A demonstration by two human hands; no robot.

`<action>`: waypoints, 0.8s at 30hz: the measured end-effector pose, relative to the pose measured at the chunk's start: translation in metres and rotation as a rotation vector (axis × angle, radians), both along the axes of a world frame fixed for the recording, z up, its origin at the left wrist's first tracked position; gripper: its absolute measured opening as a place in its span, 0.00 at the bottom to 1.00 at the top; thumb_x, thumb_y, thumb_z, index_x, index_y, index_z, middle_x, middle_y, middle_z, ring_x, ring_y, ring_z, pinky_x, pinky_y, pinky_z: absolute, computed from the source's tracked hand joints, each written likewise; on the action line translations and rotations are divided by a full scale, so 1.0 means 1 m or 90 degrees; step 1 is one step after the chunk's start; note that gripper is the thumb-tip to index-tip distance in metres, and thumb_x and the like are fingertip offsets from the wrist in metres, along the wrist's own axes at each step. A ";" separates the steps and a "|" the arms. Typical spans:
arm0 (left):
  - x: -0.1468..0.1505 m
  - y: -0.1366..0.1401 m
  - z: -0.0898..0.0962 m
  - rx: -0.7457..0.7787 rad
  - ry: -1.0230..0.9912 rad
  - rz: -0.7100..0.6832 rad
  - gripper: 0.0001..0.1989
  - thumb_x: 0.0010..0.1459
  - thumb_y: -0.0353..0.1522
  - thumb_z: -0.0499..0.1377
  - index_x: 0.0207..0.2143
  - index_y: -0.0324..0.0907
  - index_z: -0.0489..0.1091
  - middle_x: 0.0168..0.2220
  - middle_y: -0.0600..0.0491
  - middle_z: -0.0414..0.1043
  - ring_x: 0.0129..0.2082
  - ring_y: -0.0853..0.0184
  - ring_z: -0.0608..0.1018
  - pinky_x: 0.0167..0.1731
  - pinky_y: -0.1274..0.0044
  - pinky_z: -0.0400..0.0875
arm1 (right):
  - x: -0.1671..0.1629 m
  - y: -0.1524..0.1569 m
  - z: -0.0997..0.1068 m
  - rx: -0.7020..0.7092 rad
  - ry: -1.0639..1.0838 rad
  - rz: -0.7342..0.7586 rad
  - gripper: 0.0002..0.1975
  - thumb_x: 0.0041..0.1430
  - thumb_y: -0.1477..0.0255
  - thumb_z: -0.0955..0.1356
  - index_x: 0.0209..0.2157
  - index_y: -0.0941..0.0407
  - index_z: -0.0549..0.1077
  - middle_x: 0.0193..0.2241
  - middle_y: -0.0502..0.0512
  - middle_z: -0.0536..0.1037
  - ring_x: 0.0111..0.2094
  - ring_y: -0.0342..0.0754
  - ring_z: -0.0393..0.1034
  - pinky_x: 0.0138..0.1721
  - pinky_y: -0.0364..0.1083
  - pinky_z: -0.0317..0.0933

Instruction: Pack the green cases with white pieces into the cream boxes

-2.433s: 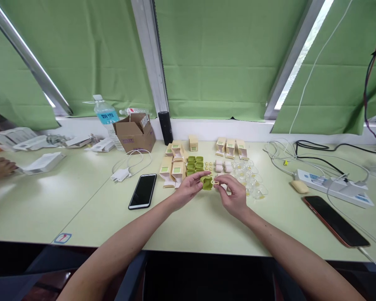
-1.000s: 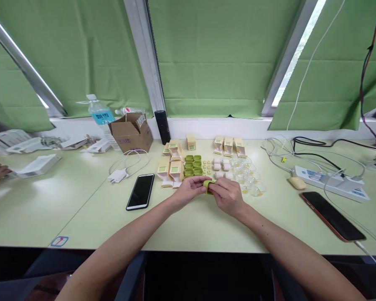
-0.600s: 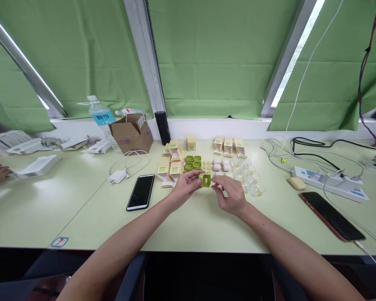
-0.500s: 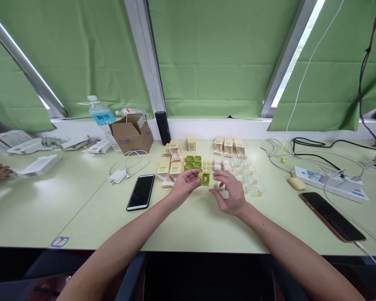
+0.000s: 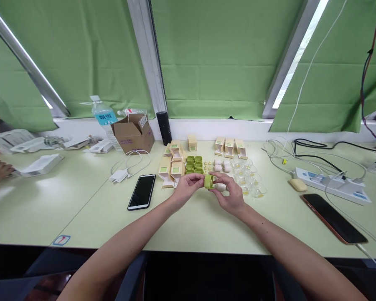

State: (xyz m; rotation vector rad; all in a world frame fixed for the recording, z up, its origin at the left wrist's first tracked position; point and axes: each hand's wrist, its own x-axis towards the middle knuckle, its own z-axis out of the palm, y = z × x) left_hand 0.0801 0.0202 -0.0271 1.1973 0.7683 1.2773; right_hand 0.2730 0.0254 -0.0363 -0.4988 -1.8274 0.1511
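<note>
Our left grip (image 5: 188,187) is pinched down on the left side of the green cup (image 5: 208,181), fingertips over thumb. Our right grip (image 5: 231,193) comes in from the other side, finger and thumb bent apart by about the cup's own height, and they look to be touching its right edge, so we'd call it held at both ends.

The cup is up in front of us, over the counter (image 5: 188,228), right between the two: it lies right of the left grip, left of the right one. Neither is really nearer. It's boxy, so we can't pick out a long axis; a plain wall faces us. A pale block (image 5: 220,187) shows just behind the right grip, between finger and thumb, and the other green cups (image 5: 194,164) sit beyond, to the left.

What's different from half a second ago: back then the right grip was spread wide and off the cup, and a hole showed in the cup's side. Now the fingers are in against it, and the cup's turned so we don't see that hole.
</note>
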 end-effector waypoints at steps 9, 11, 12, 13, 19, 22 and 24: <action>0.000 -0.001 0.006 0.032 0.036 0.018 0.20 0.50 0.44 0.73 0.34 0.37 0.78 0.33 0.50 0.79 0.34 0.67 0.78 0.42 0.74 0.71 | -0.001 0.000 0.000 0.010 0.001 0.005 0.14 0.62 0.77 0.72 0.46 0.51 0.67 0.51 0.62 0.81 0.53 0.55 0.78 0.49 0.56 0.76; 0.000 -0.002 0.006 0.023 0.016 0.015 0.21 0.49 0.45 0.73 0.34 0.37 0.77 0.33 0.50 0.78 0.34 0.67 0.78 0.42 0.74 0.72 | -0.001 0.000 0.002 0.014 0.005 0.000 0.14 0.62 0.77 0.72 0.46 0.51 0.67 0.50 0.62 0.81 0.52 0.55 0.78 0.49 0.56 0.76; 0.000 -0.002 0.006 0.017 0.005 0.014 0.20 0.50 0.45 0.73 0.34 0.37 0.77 0.33 0.51 0.78 0.35 0.67 0.78 0.42 0.74 0.72 | -0.001 0.000 0.002 0.016 0.008 -0.003 0.14 0.62 0.77 0.72 0.45 0.52 0.67 0.50 0.62 0.81 0.52 0.55 0.78 0.49 0.56 0.76; 0.000 -0.002 0.006 0.010 -0.006 0.012 0.20 0.50 0.44 0.73 0.34 0.37 0.76 0.33 0.51 0.78 0.35 0.67 0.78 0.43 0.74 0.72 | -0.001 0.000 0.003 0.017 0.011 -0.007 0.14 0.62 0.77 0.72 0.45 0.52 0.67 0.50 0.62 0.81 0.52 0.55 0.78 0.49 0.56 0.76; -0.003 -0.002 0.007 -0.018 -0.064 -0.036 0.18 0.53 0.40 0.73 0.39 0.37 0.77 0.37 0.49 0.78 0.37 0.66 0.80 0.45 0.72 0.74 | 0.001 0.002 0.005 0.075 -0.055 -0.031 0.12 0.63 0.79 0.71 0.46 0.53 0.70 0.50 0.65 0.81 0.52 0.57 0.77 0.51 0.60 0.74; -0.003 -0.004 0.006 -0.045 -0.097 -0.092 0.22 0.54 0.40 0.72 0.47 0.38 0.77 0.43 0.46 0.79 0.42 0.64 0.80 0.47 0.72 0.74 | 0.000 0.001 0.007 0.103 -0.083 -0.028 0.13 0.63 0.80 0.70 0.47 0.54 0.71 0.50 0.66 0.80 0.52 0.58 0.76 0.51 0.60 0.74; -0.004 -0.005 0.005 -0.063 -0.113 -0.124 0.24 0.53 0.39 0.73 0.49 0.39 0.77 0.45 0.45 0.79 0.44 0.63 0.80 0.47 0.72 0.74 | -0.001 0.000 0.008 0.105 -0.094 -0.014 0.12 0.63 0.80 0.69 0.47 0.55 0.72 0.51 0.66 0.80 0.53 0.58 0.76 0.50 0.60 0.74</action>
